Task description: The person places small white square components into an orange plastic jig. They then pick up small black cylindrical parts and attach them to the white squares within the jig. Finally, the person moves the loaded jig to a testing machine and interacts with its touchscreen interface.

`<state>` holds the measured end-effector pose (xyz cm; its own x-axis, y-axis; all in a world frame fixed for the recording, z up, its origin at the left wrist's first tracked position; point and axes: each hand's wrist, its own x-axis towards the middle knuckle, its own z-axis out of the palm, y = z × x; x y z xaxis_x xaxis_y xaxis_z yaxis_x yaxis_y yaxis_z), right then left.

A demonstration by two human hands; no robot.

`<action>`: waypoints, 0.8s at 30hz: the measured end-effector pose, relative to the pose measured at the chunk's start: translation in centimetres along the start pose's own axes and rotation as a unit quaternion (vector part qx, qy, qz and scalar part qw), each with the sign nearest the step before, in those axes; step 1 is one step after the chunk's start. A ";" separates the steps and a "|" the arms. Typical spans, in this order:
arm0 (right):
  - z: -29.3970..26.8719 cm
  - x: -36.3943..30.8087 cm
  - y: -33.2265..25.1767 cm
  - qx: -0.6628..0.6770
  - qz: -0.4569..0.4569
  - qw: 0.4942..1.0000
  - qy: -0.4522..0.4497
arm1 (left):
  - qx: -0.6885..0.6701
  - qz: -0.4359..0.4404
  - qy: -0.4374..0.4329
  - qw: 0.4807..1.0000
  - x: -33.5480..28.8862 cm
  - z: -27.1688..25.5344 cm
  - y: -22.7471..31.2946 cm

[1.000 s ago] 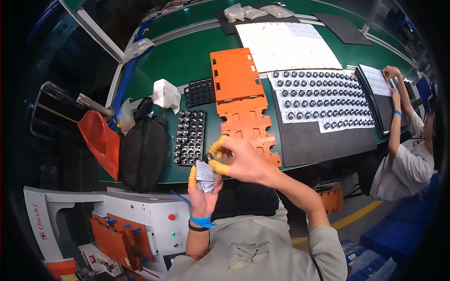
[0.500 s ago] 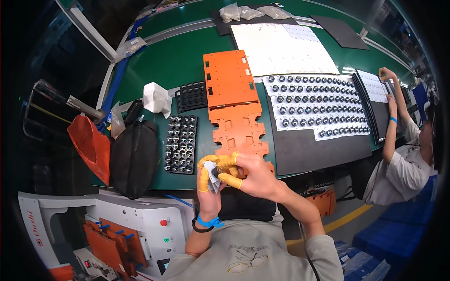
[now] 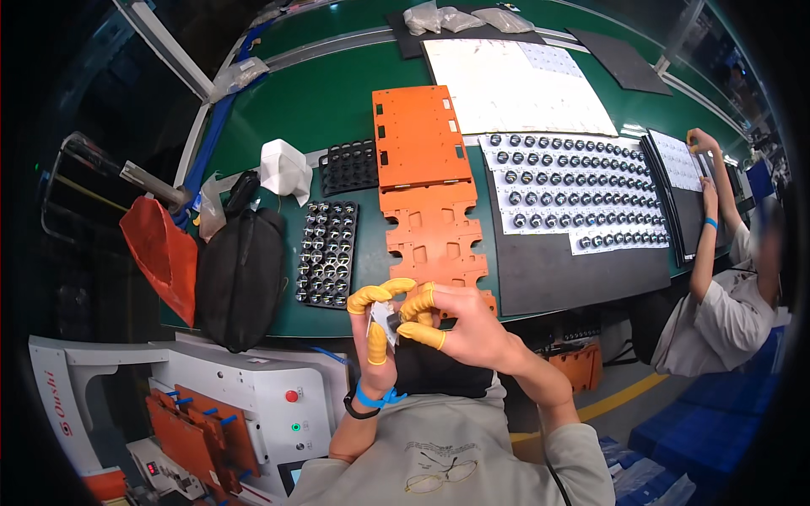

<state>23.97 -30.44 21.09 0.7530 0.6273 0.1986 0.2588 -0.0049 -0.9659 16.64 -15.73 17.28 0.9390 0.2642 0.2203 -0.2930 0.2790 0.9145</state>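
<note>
Yellow finger cots cover the fingertips of both my hands. My left hand (image 3: pixel 376 358) grips a small white board (image 3: pixel 381 318) between thumb and fingers, just off the near table edge. A small dark round part (image 3: pixel 393 322) sits against the board's right face. My right hand (image 3: pixel 468 331) pinches that part with thumb and fingertips, which partly hide it. Beyond my hands lies an orange fixture plate (image 3: pixel 432 244) with cut-outs, its hinged lid (image 3: pixel 419 139) laid open toward the far side.
Left of the fixture are a black tray of round lens-like parts (image 3: pixel 326 253), another black tray (image 3: pixel 347 166) and a black bag (image 3: pixel 242 278). White boards with rows of black round parts (image 3: pixel 582 198) lie on a dark mat (image 3: pixel 561 278). At right, a co-worker's hands (image 3: pixel 704 160) touch another sheet.
My left fingers have shifted their grip, and the white board has turned, showing the dark part beside it. Both hands stay close together. The head view has shifted slightly.
</note>
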 end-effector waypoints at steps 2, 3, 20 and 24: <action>-0.3 -0.1 -0.1 -0.002 0.007 1.000 -0.016 | -0.005 -0.006 -0.016 1.000 0.0 0.1 0.2; -0.4 -0.1 -0.3 -0.007 -0.001 1.000 -0.021 | -0.007 -0.007 -0.024 1.000 0.0 0.1 0.2; -0.8 -0.5 0.6 -0.300 -0.169 0.928 0.139 | -0.121 -0.141 0.031 0.982 1.5 1.9 -2.2; -0.7 -0.8 1.5 -0.235 -0.146 0.945 0.172 | -0.137 -0.131 0.026 0.982 2.0 3.0 -2.0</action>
<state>24.19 -31.49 19.57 0.7387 0.3659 0.5661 0.6661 -0.2673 -0.6963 19.61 -18.53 16.92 0.9802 0.1951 -0.0349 -0.0864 0.5792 0.8106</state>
